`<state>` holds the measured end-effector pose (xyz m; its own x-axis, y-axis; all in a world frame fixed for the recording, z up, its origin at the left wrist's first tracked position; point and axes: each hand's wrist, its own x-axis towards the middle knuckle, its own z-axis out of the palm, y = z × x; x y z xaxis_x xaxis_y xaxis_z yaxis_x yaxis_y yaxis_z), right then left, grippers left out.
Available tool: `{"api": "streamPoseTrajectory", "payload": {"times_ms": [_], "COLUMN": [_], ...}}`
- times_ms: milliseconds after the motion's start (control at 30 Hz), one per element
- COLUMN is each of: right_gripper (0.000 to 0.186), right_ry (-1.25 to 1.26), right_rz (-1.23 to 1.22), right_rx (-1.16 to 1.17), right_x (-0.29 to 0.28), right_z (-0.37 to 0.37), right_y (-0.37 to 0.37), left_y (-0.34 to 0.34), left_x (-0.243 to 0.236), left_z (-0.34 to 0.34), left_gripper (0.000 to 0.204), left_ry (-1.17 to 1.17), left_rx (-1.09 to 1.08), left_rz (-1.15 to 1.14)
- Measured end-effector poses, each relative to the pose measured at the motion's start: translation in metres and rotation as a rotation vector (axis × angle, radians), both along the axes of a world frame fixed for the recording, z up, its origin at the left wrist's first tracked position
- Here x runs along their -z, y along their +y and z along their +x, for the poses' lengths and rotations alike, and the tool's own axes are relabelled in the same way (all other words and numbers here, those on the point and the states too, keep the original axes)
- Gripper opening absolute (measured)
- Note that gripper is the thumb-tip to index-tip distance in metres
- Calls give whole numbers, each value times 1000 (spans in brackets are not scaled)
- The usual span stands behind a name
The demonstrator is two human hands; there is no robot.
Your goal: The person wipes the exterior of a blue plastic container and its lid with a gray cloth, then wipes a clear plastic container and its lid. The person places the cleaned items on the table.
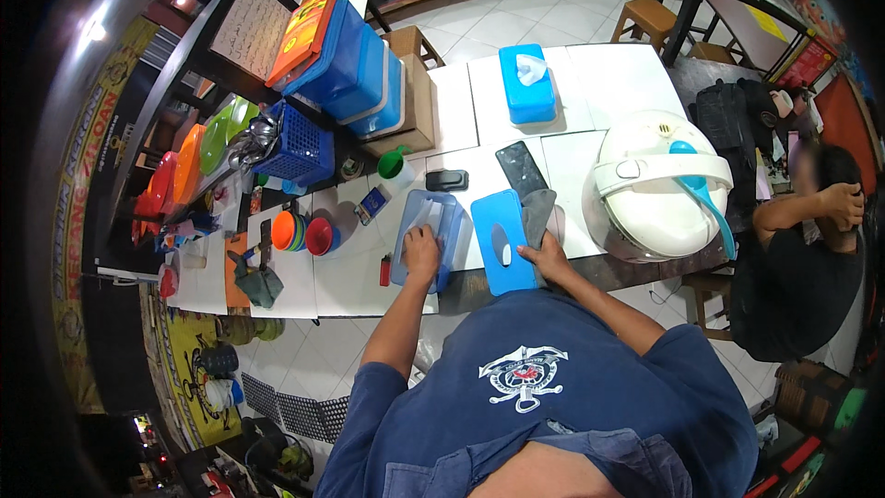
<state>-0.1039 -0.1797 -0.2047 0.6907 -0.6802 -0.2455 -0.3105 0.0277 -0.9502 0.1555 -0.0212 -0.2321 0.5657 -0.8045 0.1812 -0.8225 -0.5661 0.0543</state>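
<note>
At the centre of the frame, the left hand (421,249) is laid with fingers bent over the near edge of an open light-blue tissue box (427,235), inside which white tissues (430,214) can be seen; the box is pressed or held at its lower end, though how tightly the fingers are closed cannot be told. Just to the right, a blue lid with an oval slot (501,242) is lying on the white-tiled surface (572,161), touching the box's side. The right hand (546,256) is placed at the lid's right edge, and a grey cloth (536,212) is gripped between its closed fingers, the cloth standing up from the hand toward the upper part of the frame.

Above the cloth, a dark phone (521,169) is seen lying on the surface, and a small black case (446,181) is set to its left. A second blue tissue box (526,83), closed, with a tissue poking out, is placed further up. To the right of centre a large white rice cooker (654,184) is stood, with a light-blue scoop (701,186) resting across its lid. A red lighter (384,270) is lying just left of the open box, and stacked coloured bowls (300,232) are kept further left. At the right edge of the frame another person (797,258) is seated.
</note>
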Motion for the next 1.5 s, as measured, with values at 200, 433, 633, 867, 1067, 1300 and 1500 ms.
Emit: {"api": "streamPoseTrajectory", "payload": {"times_ms": [200,433,633,867,1067,1300,1500], "right_gripper": [65,63,57,52,49,52,51], "right_ry": [230,12,96,71,95,273,277], "right_rz": [-17,-250,-347,-464,-609,-594,-591], "right_rx": [-90,-107,-129,-83,-97,-227,-136], "right_x": [1,31,24,-5,-12,-3,-13], "right_z": [0,3,-9,-20,-26,-23,-24], "right_y": [-1,-2,-5,4,2,-4,-1], "left_y": [2,0,19,36,22,12,18], "left_x": [6,-6,-25,-31,-62,-68,-44], "left_z": [3,6,15,-4,-24,-21,-27], "left_gripper": [16,13,22,20,17,16,26], "left_ry": [11,251,623,613,381,209,544], "left_rx": [-15,-139,-215,-302,-271,-160,-141], "left_rz": [121,-85,-440,-536,-419,94,87]}}
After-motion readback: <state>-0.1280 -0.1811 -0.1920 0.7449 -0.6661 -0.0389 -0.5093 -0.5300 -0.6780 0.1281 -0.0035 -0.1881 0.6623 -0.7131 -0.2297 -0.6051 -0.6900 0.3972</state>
